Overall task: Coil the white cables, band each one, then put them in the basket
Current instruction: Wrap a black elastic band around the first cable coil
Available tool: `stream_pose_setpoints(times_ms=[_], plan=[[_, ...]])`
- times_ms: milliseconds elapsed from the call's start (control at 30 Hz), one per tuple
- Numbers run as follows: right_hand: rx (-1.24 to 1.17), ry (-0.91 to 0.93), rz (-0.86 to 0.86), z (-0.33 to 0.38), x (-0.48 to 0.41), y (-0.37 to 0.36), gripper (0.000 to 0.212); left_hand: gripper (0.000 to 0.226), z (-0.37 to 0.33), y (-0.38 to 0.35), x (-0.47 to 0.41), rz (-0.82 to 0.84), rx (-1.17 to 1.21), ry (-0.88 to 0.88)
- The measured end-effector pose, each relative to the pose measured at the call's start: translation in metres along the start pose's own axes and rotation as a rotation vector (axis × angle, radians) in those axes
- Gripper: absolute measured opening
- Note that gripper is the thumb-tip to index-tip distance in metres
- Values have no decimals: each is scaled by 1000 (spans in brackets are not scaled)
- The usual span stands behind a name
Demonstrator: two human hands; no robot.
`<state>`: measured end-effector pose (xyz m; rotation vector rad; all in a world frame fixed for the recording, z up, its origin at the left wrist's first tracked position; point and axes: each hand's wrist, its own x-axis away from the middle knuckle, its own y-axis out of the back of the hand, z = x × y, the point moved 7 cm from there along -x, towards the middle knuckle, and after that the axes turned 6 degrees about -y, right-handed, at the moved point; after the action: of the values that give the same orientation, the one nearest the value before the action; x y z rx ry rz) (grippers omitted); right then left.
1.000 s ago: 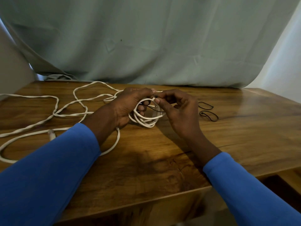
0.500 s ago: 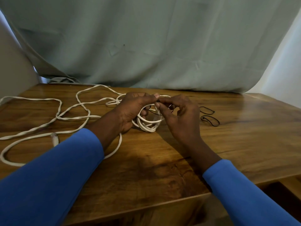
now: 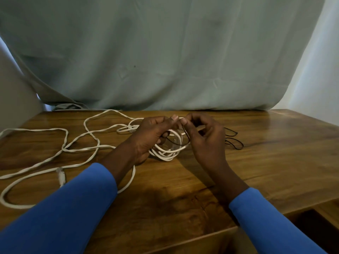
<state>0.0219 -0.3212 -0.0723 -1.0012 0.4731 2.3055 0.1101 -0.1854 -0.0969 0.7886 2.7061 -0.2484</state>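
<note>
1. The counter [image 3: 183, 208] is glossy dark-brown wood with plain grain.
2. White cables [image 3: 82, 149] sprawl in loose loops over its left half, one plug [image 3: 60, 176] near the front.
3. Two black bands [image 3: 241, 143] lie right of centre.

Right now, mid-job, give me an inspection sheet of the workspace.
Surface: wooden table, glossy.
Job's things: coiled white cable with black band stretched across it; spare black bands on the table to the right; basket not seen.
Clutter: nothing seen.
Hands: left hand grips the coil; right hand pinches the band.
Cables: loose white cable sprawls uncoiled at left, connector showing.
Surroundings: pale green sheet behind, white wall at right.
</note>
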Motion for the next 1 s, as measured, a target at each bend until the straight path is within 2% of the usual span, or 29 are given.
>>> stream_pose_setpoints(times_ms=[133, 400, 500, 667, 800, 900, 1000], plan=[[-56, -40, -19, 1, -1, 3, 7, 31, -2, -2, 3, 24, -2, -11], [36, 101, -133, 19, -8, 13, 7, 42, 1, 1, 1, -31, -25, -24], [12, 26, -188, 12, -16, 10, 10, 40, 2, 3, 1, -48, 17, -34], [-32, -107, -260, -1, -23, 4, 12, 54, 4, 4, -1, -42, -15, -63], [-35, -105, -297, 0, -37, 5, 11, 36, 3, 1, 0, 8, -79, -93], [-63, -91, -250, 3, -41, 3, 13, 33, 4, 2, -1, 13, -103, -95], [-165, -244, -115, -3, -39, -5, 22, 17, 3, 0, 3, -17, 9, -57]])
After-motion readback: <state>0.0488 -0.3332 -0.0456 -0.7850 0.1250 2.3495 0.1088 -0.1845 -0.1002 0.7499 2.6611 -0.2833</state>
